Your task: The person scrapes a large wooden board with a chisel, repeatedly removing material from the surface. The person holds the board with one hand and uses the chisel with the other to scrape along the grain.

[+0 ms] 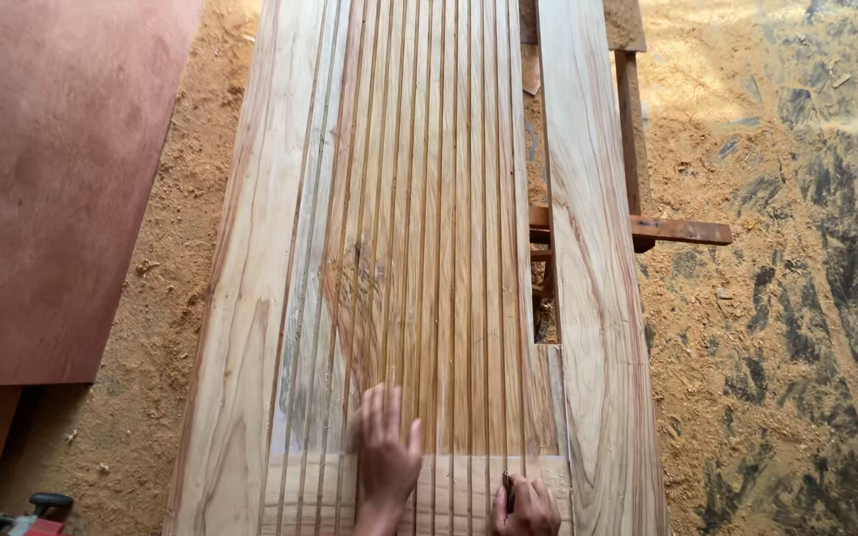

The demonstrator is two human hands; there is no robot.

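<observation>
Both hands cut off at wrists by bottom edge of frame. Left hand (385, 459) flat, fingers spread, palm down on grooved wooden panel (419, 228), slightly blurred. Right hand (525, 509) closed around small dark tool (506, 490), possibly pencil; tip hard to make out. Panel runs from bottom centre to top of frame, under both hands. Red-brown plywood sheet (62, 179) upper left. Sawdust-covered floor (767, 328) right. Red power tool (22, 516) partly cropped, lower left corner.

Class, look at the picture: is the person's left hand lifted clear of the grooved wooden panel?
No: the left hand lies flat, fingers spread, pressing on the grooved wooden panel.
</observation>
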